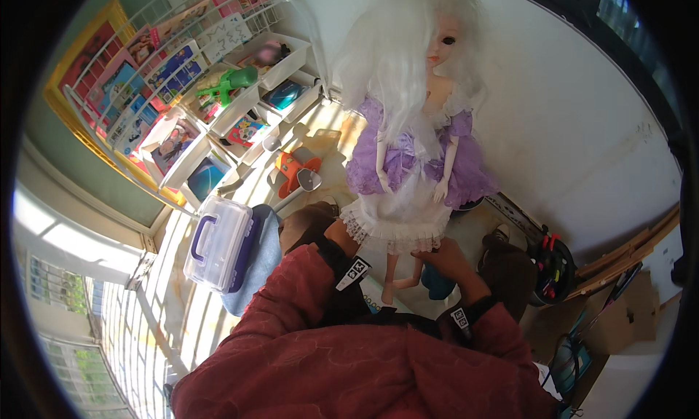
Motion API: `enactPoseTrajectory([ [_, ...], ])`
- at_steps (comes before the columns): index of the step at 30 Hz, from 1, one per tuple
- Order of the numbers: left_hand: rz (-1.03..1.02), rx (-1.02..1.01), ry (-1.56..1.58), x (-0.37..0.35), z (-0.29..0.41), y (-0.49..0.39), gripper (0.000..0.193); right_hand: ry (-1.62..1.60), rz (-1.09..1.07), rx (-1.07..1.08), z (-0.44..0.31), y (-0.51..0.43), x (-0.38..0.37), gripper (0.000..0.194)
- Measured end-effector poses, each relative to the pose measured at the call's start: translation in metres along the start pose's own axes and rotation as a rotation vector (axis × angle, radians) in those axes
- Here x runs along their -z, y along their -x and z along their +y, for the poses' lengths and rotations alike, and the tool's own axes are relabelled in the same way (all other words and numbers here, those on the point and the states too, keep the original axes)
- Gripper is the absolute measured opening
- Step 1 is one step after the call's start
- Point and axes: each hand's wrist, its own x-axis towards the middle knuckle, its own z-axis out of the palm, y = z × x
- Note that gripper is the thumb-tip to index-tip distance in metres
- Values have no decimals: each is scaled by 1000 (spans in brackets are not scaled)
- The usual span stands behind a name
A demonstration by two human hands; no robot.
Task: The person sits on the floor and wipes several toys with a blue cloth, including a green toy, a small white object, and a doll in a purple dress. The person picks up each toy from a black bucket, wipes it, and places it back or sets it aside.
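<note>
A large doll (407, 173) with long white hair, a purple dress and a white lace-trimmed skirt stands upright before me, its bare legs below the hem. My left hand (343, 237) is at the left side of the lace hem, its fingers hidden behind the skirt. At the right side of the hem, my right hand (445, 260) reaches in near the doll's leg, with its fingertips partly hidden. Whether either hand grips the leg or the skirt cannot be told. A blue cloth-like thing (437, 282) shows just under my right hand.
On the left stand a clear plastic case (218, 244) with a purple handle and a white wire rack (191, 108) with books, bins and a green toy water gun (226, 86). An orange toy (295, 170) lies on the floor. On the right are a black bucket (568, 271) and a cardboard box (622, 315).
</note>
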Motion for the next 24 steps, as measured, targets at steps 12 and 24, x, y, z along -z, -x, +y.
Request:
enactPoseTrajectory([
  [12, 125, -64, -308, 3, -10, -9, 34, 236, 173, 70, 46, -5, -3, 39],
  [24, -356, 166, -361, -9, -46, -17, 55, -14, 302, 126, 35, -11, 62, 44],
])
